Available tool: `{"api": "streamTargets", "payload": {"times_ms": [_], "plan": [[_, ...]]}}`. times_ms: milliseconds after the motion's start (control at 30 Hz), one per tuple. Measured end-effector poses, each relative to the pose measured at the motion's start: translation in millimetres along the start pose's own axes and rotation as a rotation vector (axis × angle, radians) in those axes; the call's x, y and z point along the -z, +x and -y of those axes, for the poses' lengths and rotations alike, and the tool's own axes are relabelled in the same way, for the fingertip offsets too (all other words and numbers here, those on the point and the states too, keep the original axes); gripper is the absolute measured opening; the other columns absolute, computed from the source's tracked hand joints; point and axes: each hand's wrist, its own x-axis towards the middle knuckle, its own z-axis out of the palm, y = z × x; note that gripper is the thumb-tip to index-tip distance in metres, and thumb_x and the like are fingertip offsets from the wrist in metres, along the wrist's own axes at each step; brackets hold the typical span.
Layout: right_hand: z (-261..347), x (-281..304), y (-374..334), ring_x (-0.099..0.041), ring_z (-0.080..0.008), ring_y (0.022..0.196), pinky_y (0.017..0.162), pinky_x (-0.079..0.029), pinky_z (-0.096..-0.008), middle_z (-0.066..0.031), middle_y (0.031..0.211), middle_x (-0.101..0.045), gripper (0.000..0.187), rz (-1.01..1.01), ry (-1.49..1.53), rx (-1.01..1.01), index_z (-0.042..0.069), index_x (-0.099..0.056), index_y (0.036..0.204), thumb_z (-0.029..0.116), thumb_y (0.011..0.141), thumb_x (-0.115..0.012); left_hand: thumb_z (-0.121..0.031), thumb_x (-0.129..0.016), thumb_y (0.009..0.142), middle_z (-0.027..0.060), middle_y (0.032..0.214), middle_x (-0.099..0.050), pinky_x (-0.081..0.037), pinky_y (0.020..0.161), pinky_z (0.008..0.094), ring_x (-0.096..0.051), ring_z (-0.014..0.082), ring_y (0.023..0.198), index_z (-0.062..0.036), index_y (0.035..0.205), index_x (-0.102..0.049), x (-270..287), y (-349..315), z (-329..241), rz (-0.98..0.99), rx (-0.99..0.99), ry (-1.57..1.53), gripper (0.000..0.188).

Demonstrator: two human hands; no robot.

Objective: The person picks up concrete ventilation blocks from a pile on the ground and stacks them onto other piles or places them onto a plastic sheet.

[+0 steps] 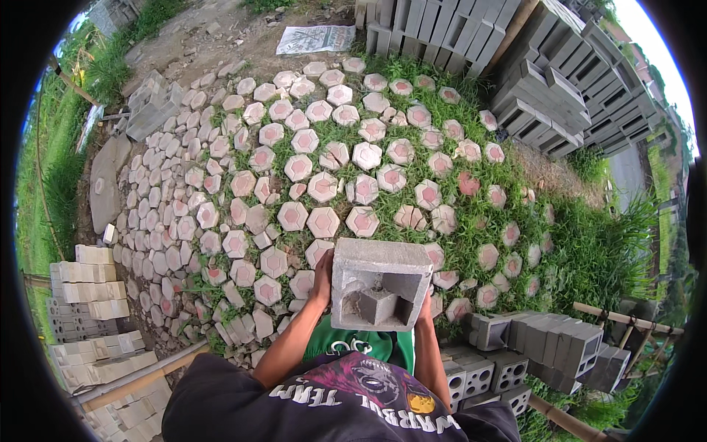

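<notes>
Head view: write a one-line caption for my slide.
Both hands, left hand and right hand, hold a grey hollow concrete block above hexagonal pavers laid in grass.

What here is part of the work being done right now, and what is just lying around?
In hand: grey hollow concrete block, held by left hand and right hand.

Lying about: hexagonal pavers, stacked grey blocks, pale brick stacks, printed sack.

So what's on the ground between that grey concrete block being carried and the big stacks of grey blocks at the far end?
In the head view, pinkish hexagonal pavers laid in grass fill that stretch.
</notes>
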Motion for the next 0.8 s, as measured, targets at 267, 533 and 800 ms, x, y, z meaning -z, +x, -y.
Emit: {"api": "streamTargets", "payload": {"times_ms": [267, 533, 800], "plan": [[21, -9, 209, -0.053, -0.0227, 0.117, 0.105, -0.039, -0.0384, -0.0088, 0.129, -0.055, 0.057, 0.244, 0.288, -0.273, 0.007, -0.042, 0.139, 0.048, 0.101, -0.032, -0.043, -0.041, 0.101, 0.0047, 0.102, -0.063, -0.042, 0.085, 0.0284, -0.053, 0.0128, 0.091, 0.0019, 0.112, -0.061, -30, 153, -41, -0.153, -0.026, 0.082, 0.05], [142, -50, 442, -0.051, -0.0192, 0.118, 0.103, -0.038, -0.0348, -0.0067, 0.132, -0.054, 0.06, 0.248, -0.168, -0.345, 0.005, -0.041, 0.14, 0.049, 0.102, -0.027, -0.042, -0.041, 0.1, 0.0066, 0.106, -0.064, -0.045, 0.088, 0.0291, -0.059, 0.0152, 0.098, -0.0007, 0.118, -0.06, -89, 348, -70, -0.337, 0.178, -0.355, 0.048], [189, -91, 616, -0.051, -0.0196, 0.119, 0.104, -0.038, -0.0348, -0.0078, 0.132, -0.053, 0.058, 0.291, -0.124, -0.334, 0.005, -0.041, 0.14, 0.047, 0.102, -0.029, -0.041, -0.041, 0.099, 0.0059, 0.111, -0.064, -0.044, 0.088, 0.0289, -0.059, 0.0164, 0.097, -0.0028, 0.119, -0.06, -136, 494, -191, -0.36, 0.09, -0.475, 0.047]]}}
